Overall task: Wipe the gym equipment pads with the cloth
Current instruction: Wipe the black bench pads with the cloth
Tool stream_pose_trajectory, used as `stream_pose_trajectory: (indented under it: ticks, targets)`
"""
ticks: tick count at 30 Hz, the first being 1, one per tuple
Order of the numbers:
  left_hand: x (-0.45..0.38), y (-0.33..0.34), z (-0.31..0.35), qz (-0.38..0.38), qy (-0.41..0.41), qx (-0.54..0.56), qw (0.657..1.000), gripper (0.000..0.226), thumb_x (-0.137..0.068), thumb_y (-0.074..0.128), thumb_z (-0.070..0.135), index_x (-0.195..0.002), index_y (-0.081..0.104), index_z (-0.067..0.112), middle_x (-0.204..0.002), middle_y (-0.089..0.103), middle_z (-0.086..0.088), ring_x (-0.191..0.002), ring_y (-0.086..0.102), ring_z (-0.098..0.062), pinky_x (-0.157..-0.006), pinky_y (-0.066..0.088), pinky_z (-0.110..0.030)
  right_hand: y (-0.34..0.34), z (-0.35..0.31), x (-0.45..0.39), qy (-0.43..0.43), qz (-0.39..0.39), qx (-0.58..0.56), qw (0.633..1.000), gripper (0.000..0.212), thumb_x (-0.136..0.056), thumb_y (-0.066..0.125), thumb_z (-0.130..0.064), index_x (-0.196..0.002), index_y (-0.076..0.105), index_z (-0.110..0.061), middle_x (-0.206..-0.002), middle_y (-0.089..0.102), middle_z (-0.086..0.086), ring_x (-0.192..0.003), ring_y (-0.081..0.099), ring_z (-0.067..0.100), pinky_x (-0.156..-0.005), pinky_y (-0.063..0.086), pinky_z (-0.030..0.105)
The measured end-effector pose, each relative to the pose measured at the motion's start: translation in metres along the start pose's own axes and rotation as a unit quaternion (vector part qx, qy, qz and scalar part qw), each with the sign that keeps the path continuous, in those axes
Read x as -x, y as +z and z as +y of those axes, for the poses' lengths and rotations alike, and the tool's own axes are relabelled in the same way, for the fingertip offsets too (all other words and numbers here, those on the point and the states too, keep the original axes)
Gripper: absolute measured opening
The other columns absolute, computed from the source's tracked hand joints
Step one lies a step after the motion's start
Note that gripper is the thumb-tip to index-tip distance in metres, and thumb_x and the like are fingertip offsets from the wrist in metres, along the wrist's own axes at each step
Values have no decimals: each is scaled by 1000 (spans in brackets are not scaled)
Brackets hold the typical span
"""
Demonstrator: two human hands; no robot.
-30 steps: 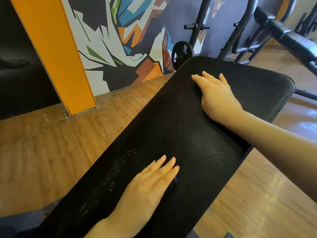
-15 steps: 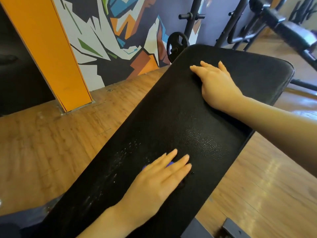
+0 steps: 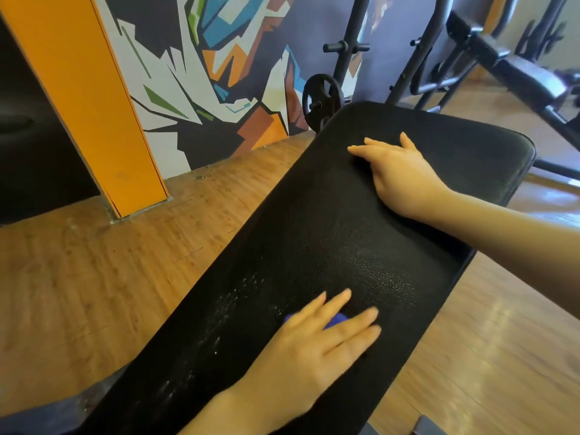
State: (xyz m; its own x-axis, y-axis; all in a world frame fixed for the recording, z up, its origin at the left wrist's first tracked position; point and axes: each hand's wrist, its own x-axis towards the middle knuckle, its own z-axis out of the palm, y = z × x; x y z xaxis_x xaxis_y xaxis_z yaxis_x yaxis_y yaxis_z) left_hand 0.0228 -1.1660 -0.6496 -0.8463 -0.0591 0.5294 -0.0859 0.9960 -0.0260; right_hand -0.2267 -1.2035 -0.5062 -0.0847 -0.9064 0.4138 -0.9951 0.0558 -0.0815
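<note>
Left hand: the left hand (image 3: 317,343) lies flat on the near part of the pad, fingers straight and spread a bit, pressing down on the cloth. It's a little motion-blurred.
Cloth: the blue cloth (image 3: 337,318) is almost all hidden under that hand; only small bits poke out between the fingers and at the hand's left edge.
Right hand: the right hand (image 3: 400,172) sits palm down on the far part of the pad, fingers straight and close together, pointing left. Nothing in it, just resting there.
Pad: the black bench pad (image 3: 314,233) is the surface here, running from near left to far right. Pebbly texture, with a shiny patch between the two hands and whitish specks along its left side near the left hand.
Floor: wooden floor (image 3: 94,277) on both sides of the pad.
Background: orange pillar (image 3: 91,98), a painted mural wall (image 3: 201,70), a black weight plate (image 3: 321,98) on a rack just past the pad's far corner, and another black bench (image 3: 514,67) far right.
</note>
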Motion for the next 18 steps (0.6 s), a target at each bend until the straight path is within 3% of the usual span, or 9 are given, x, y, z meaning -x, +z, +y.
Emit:
stream_pose_trajectory:
  ticks: [4, 9, 15, 18]
  targets:
    - [-44, 10, -23, 22, -17, 7, 1000, 50, -96, 44, 7, -145, 37, 16, -153, 38, -2, -143, 29, -33, -114, 30, -49, 4, -3, -1, 1, 0, 15, 1000, 53, -96, 38, 1, -145, 39, -17, -148, 41, 12, -143, 28, 20, -118, 0, 49]
    - [-118, 9, -62, 72, -166, -18, 983, 49, -91, 57, 9, -139, 50, 14, -145, 49, -4, -134, 42, -38, -104, 41, -57, 4, 2, -4, 11, 31, -9, 999, 54, -94, 37, 5, -144, 39, -14, -146, 44, 13, -143, 28, 18, -119, 5, 45]
    - [-14, -4, -28, 11, -82, -23, 996, 61, -86, 54, 10, -144, 38, 20, -152, 39, 2, -141, 32, -33, -112, 33, -47, 5, 5, -4, 5, 36, -40, 999, 54, -94, 36, 6, -143, 41, -14, -145, 45, 13, -143, 28, 20, -120, 5, 48]
    - [-30, -5, -46, 6, -98, -31, 995, 65, -86, 59, 4, -145, 38, 19, -153, 38, 0, -140, 33, -35, -112, 32, -48, 7, 4, -4, -1, 35, -29, 999, 54, -94, 38, 5, -144, 41, -15, -146, 45, 10, -143, 28, 19, -119, 3, 49]
